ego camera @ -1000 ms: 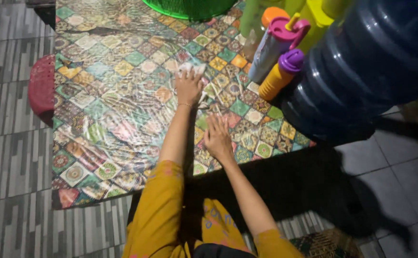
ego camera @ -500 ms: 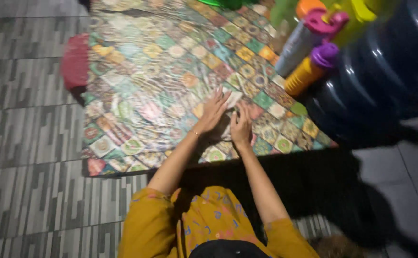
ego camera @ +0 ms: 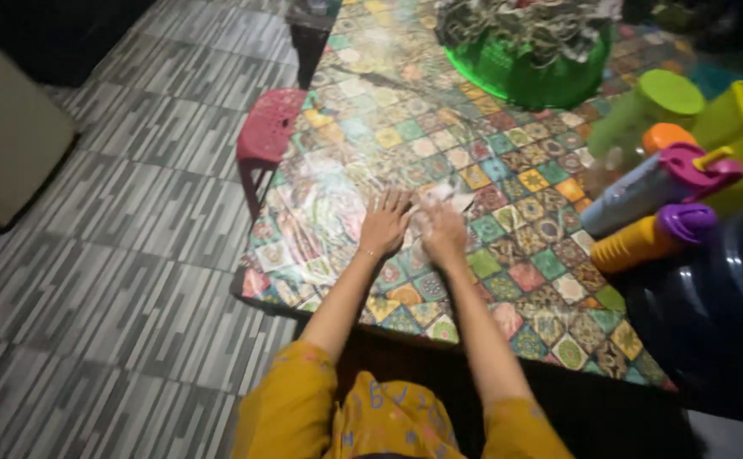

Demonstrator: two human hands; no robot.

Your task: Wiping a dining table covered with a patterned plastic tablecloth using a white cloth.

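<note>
One pale cloth (ego camera: 450, 198) lies on the table (ego camera: 363, 144) under two flat hands, left (ego camera: 384, 224) and right (ego camera: 441, 231), fingers spread, gripping nothing. One green basket (ego camera: 524, 72) holds crumpled fabric; three capped bottles (ego camera: 643, 242) stand nearby.

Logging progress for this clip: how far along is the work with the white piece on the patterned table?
Done: hard to tell; the white piece already lies on the patterned tablecloth. In hand: the left hand is pressed flat on the cloth beside it, and the right hand rests on the piece, apparently smoothing or folding it; blur hides the fingers. Left: the green basket at the far end holds a heap of fabric, untouched.
</note>
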